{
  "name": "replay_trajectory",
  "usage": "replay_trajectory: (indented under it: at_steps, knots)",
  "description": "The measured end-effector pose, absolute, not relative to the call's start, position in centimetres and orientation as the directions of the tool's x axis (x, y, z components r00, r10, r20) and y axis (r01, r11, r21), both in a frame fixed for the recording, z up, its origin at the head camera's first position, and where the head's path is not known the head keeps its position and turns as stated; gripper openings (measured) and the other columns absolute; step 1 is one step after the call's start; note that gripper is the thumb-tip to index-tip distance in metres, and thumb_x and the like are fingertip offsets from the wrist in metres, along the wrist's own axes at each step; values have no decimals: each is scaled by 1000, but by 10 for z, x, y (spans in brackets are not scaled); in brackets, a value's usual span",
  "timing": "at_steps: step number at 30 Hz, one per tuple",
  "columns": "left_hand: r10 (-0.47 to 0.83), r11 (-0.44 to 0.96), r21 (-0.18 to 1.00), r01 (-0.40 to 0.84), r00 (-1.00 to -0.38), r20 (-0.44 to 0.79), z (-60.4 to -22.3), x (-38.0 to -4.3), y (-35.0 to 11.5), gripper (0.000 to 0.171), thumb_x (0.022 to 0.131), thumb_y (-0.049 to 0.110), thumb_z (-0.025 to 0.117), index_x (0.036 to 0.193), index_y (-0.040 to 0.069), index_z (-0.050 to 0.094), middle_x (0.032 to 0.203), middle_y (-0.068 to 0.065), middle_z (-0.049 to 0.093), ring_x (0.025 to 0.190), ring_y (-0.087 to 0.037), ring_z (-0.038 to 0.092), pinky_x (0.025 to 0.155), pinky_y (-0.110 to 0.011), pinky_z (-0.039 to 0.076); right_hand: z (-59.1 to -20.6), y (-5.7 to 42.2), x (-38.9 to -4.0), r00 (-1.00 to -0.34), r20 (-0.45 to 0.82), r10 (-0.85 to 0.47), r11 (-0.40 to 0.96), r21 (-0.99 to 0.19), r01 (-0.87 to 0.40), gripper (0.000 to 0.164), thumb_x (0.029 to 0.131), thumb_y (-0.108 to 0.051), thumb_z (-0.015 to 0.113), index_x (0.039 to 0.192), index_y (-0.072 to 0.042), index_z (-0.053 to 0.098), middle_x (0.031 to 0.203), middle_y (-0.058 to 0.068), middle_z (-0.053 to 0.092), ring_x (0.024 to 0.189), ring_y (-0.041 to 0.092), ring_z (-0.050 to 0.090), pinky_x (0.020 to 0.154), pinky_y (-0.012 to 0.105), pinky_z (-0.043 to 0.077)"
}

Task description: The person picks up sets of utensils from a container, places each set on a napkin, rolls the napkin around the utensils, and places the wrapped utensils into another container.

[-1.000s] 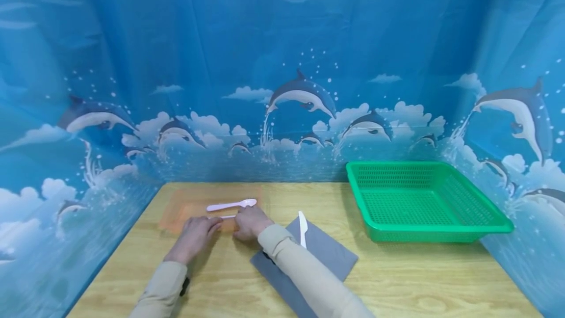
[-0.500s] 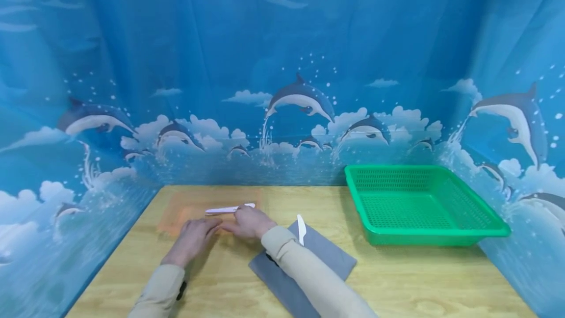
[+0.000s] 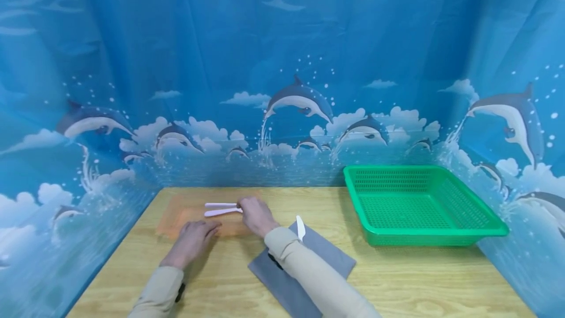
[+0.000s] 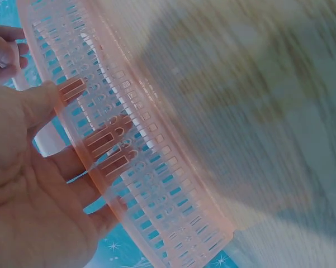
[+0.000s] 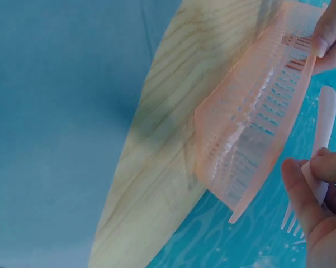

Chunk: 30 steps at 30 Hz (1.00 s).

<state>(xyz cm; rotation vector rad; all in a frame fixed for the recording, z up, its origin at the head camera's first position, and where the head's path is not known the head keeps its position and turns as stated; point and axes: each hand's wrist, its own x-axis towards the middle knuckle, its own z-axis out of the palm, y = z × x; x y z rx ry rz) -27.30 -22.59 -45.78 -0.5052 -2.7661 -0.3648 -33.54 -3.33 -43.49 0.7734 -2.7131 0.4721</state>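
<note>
My left hand (image 3: 192,242) grips the near rim of a translucent peach plastic basket (image 3: 169,220), thumb outside and fingers seen through its slotted wall in the left wrist view. My right hand (image 3: 257,215), at the basket's right end, pinches a pale plastic fork (image 5: 324,123) near its neck; its tines point away beneath the fingers. In the head view two pale handles lie side by side over the basket, pointing left from the right hand. The spoon's bowl is hidden by that hand.
A white plastic knife (image 3: 300,228) lies on a grey folded cloth (image 3: 331,254) under the right forearm. A large green slotted basket (image 3: 437,232) stands at the right back of the wooden table (image 3: 397,278). A blue dolphin-print curtain (image 3: 282,63) hangs behind.
My right hand has moved up and slightly right, away from the left hand. The pale handles now show apart, one above the other. The left hand stays on the basket's rim.
</note>
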Motion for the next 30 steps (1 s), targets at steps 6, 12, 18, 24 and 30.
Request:
replay_trajectory:
  at_steps: [6, 12, 18, 24, 30]
  knots:
    - [264, 913, 233, 335, -920, 288, -458, -270, -228, 25, 99, 16, 56, 120, 11, 68, 106, -12, 71, 104, -35, 64, 102, -68, 31, -440, -18, -339, -823, 381, -422, 786, -300, -541, 50, 79, 12, 58, 126, -5, 61, 119, 10, 67, 109, 23, 64, 90, 32, 54]
    - [237, 919, 252, 302, -936, 260, -459, -269, -223, 29, 102, 22, 50, 125, 9, 64, 117, -16, 66, 116, -37, 57, 106, -72, 23, -442, 0, -339, -848, 376, -373, 815, -304, -494, 29, 90, 1, 58, 114, -10, 69, 110, 5, 68, 101, 19, 65, 84, 32, 55]
    - [249, 904, 265, 334, -918, 309, -457, -271, -208, 32, 102, 25, 51, 124, 5, 64, 124, -20, 62, 121, -39, 54, 108, -69, 24, -441, 19, -340, -831, 428, -356, 815, -293, -500, 15, 97, -13, 60, 106, -14, 72, 105, 2, 70, 97, 19, 64, 78, 34, 55]
    - [314, 875, 212, 435, -844, 434, -457, -274, -191, 28, 97, 22, 61, 118, 4, 66, 113, -20, 65, 112, -38, 58, 105, -63, 34, -441, 35, -339, -805, 463, -371, 799, -281, -531, 12, 97, -17, 62, 102, -15, 73, 103, 2, 69, 100, 19, 61, 82, 32, 53]
    - [356, 853, 174, 492, -793, 495, -458, -272, -176, 28, 94, 21, 66, 114, 1, 67, 111, -20, 65, 108, -38, 60, 99, -58, 40, -444, 52, -341, -838, 399, -372, 794, -330, -510, 15, 101, -16, 54, 108, -12, 67, 97, 1, 69, 94, 18, 62, 75, 31, 53]
